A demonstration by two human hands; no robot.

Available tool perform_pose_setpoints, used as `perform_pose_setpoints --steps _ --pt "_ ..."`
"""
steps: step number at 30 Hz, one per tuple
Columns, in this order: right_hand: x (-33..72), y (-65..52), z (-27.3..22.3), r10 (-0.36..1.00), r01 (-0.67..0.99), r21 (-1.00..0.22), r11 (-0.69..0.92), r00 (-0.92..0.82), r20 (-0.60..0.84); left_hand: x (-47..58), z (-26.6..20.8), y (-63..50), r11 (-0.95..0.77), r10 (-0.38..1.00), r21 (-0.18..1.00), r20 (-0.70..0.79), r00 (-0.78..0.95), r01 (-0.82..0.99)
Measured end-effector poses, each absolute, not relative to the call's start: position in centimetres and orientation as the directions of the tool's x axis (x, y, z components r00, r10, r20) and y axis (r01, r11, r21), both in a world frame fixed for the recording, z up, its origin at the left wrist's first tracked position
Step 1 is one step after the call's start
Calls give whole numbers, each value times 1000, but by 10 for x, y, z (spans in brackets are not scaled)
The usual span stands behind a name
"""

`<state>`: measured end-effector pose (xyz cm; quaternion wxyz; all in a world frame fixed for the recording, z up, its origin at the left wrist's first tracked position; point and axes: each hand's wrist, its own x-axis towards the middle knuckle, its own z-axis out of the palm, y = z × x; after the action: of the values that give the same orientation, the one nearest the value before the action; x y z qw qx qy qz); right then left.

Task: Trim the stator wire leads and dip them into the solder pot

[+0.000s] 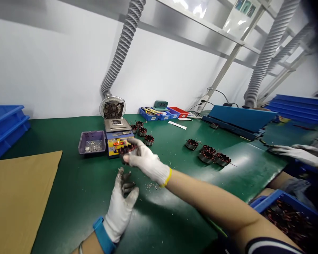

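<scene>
My right hand (145,159), in a white glove with a yellow cuff, grips a ring-shaped motor stator (127,151) with dark, coppery windings. It holds the stator just in front of a blue and yellow solder pot (118,135) that shows red digits. Below and slightly left, my left hand (121,204), gloved with stained fingertips, is raised with its fingers apart and holds nothing. Several more stators (148,140) stand close to the right of the pot. A second group of stators (207,154) lies farther right on the green tabletop (172,208).
A purple-grey bin (92,142) with metal bits sits left of the pot; cardboard (23,197) covers the left front. Small trays (161,113) line the back. A co-worker's gloved hands (299,153) rest at right, above a blue crate (265,203) of stators.
</scene>
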<state>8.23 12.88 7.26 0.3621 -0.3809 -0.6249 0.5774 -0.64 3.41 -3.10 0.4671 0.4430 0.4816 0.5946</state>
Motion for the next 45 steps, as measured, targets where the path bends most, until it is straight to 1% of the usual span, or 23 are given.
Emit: perform_pose_setpoints --steps 2,5,7,9,11,14,16,17,19,20,21,22,24,25,27,31,38,41,45 --pt "89 102 55 867 -80 -990 -118 -494 -64 -5 -24 28 -156 980 970 129 -151 -187" --pt "96 84 44 854 -225 -936 -272 -504 -127 -2 -20 20 -184 979 962 161 -126 -202" --pt "100 83 44 846 -271 -899 -344 -505 -172 -1 -23 17 -150 983 975 129 -130 -162" --pt "103 86 48 833 -276 -875 -398 -507 -219 0 -27 16 -109 987 986 92 -132 -127" --pt "106 88 52 826 -266 -865 -424 -505 -250 1 -30 17 -71 990 991 56 -133 -112" --pt "108 92 53 833 -268 -872 -409 -499 -238 3 -30 18 -20 987 997 9 -160 -68" --pt "107 101 53 863 -266 -900 -346 -466 -195 4 -30 18 -4 983 1000 -2 -183 -27" --pt "106 110 54 886 -256 -923 -288 -436 -156 5 -30 18 -2 981 1000 -1 -192 -12" --pt "104 135 60 933 -187 -975 -117 -358 -43 6 -32 19 -7 979 1000 8 -203 5" --pt "103 150 65 950 -114 -993 -8 -312 29 6 -33 20 -11 980 1000 13 -201 9" --pt "101 168 72 959 -9 -995 99 -267 98 6 -34 21 -14 981 1000 16 -196 11" --pt "99 186 80 962 130 -972 197 -216 166 6 -36 22 -20 982 1000 22 -188 12" --pt "92 221 98 950 428 -848 313 -138 281 5 -39 25 -30 985 1000 31 -170 10" --pt "88 237 105 937 533 -774 341 -134 321 5 -40 26 -31 986 999 32 -163 9" --pt "78 264 117 918 665 -650 369 -148 369 4 -42 29 -29 989 1000 29 -148 6" --pt "56 296 121 902 775 -495 394 -221 372 3 -46 33 -38 992 999 39 -121 10" --pt "32 312 116 916 861 -335 382 -306 260 5 -53 36 -29 991 999 34 -127 36" --pt "28 314 115 920 874 -304 379 -322 224 5 -52 37 -14 993 999 20 -120 48" --pt "29 313 117 923 874 -311 373 -315 221 5 -52 37 6 993 998 1 -119 59"
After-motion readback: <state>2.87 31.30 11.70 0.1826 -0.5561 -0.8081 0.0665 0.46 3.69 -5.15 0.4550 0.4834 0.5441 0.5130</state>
